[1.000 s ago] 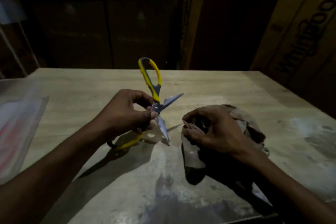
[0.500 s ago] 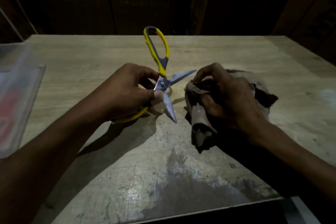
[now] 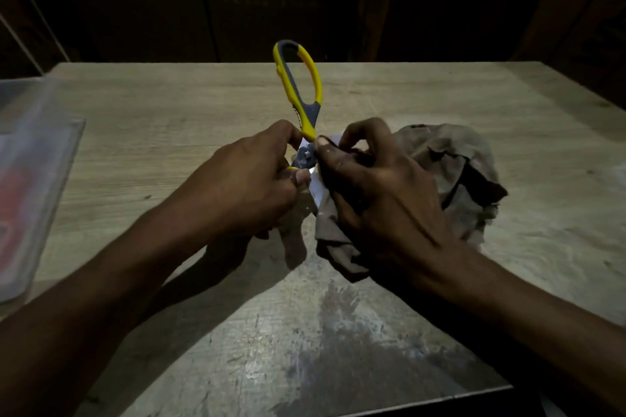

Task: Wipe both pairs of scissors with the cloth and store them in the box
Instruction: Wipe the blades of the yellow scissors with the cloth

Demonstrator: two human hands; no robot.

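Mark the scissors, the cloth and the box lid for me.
scissors (image 3: pixel 306 78): head view, on the upper yellow handle loop.
cloth (image 3: pixel 450 159): head view, on the bunched part behind the right hand.
box lid (image 3: pixel 37 179): head view, on the clear plastic at the table's left edge.

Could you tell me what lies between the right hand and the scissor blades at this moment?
The cloth: in the head view, the right hand presses it onto the blades of the scissors.

Worn wooden table (image 3: pixel 389 95), dark cardboard boxes (image 3: pixel 271 0) behind it.
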